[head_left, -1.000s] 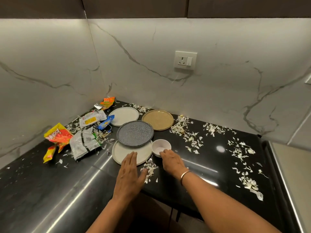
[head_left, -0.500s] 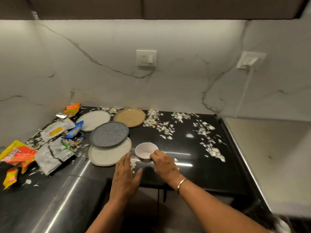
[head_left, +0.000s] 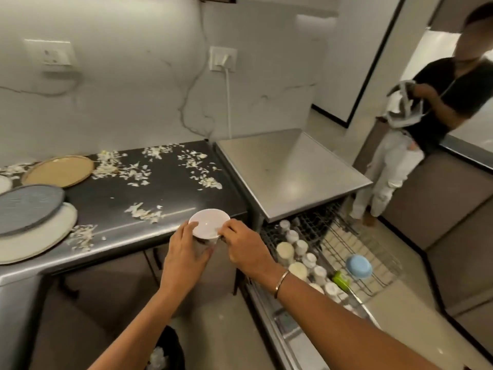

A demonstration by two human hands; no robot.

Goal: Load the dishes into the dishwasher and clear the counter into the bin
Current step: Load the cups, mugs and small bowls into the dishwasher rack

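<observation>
I log the bowl [head_left: 209, 223] gripped by both hands, left hand [head_left: 184, 256] and right hand [head_left: 246, 248] closed on its rim, just off the counter [head_left: 170, 182] edge beside the pulled-out rack [head_left: 344, 252]. Rack part loaded; plates [head_left: 40, 222] and scraps [head_left: 144, 212] remain on the counter, so I judge the task early.

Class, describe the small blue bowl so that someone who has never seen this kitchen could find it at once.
Start at the steel-topped dishwasher to the right of the black counter; its wire rack is pulled out below. On the rack's near right side sits the blue bowl, the only blue piece, beside a green item and rows of pale cups.
</observation>
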